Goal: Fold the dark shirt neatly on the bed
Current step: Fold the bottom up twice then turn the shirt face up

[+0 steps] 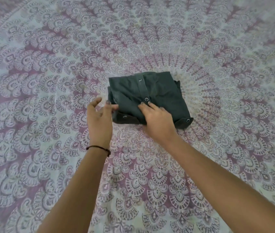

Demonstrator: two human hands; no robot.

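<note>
The dark shirt [157,91] lies folded into a small, roughly square bundle in the middle of the bed, its snap-button placket facing up. My right hand [157,120] lies flat on the near part of the bundle, fingers straight and pointing left toward the placket. My left hand [99,118] is at the bundle's left edge, fingers loosely spread, with one fingertip touching the fold at that side. A thin dark band circles my left wrist.
The bed [49,81] is covered by a purple and white mandala-patterned sheet that fills the whole view. A stitched border curves across the far left corner. No other objects lie on the sheet.
</note>
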